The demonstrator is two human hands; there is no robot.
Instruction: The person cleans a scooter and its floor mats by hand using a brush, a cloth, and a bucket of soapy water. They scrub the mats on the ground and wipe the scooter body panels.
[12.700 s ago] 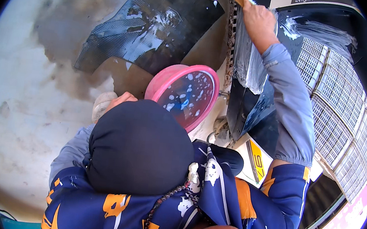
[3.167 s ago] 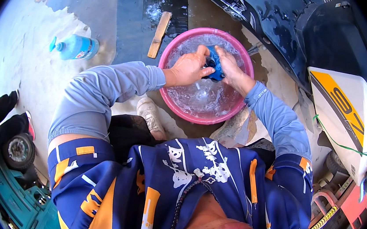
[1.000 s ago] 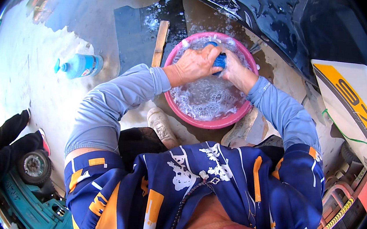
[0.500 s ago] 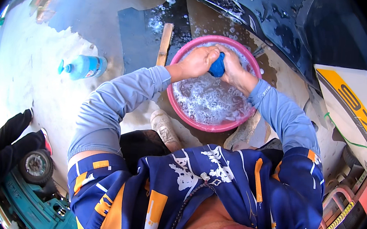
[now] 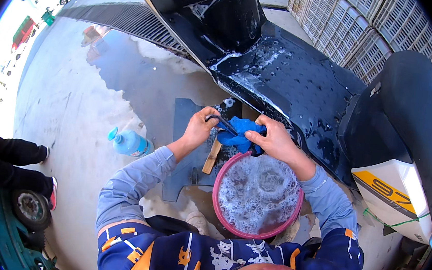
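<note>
Just beyond the far rim of a pink basin (image 5: 215, 195), my right hand (image 5: 279, 142) grips a crumpled blue cloth (image 5: 243, 128) between thumb and fingers. My left hand (image 5: 199, 129) pinches a thin, curved black cable or hose (image 5: 223, 122), whose other end runs into the cloth. Where that end leads is hidden by the cloth. Foamy water (image 5: 260, 191) fills the basin on the ground in front of me. A strip of wood (image 5: 213, 157) lies below the cloth, left of the basin.
A wet black scooter (image 5: 304, 83) with foam streaks stands close ahead and right. Plastic crates (image 5: 335, 29) are stacked behind it. A blue pump bottle (image 5: 131, 143) and a dark flat panel (image 5: 177, 168) are on my left, with another person's legs (image 5: 13, 165) farther left.
The blue cloth, squeezed in both hands above the basin before, is now looser and beyond its far rim. My left hand now holds the black cable or hose. The view has tilted toward the scooter.
</note>
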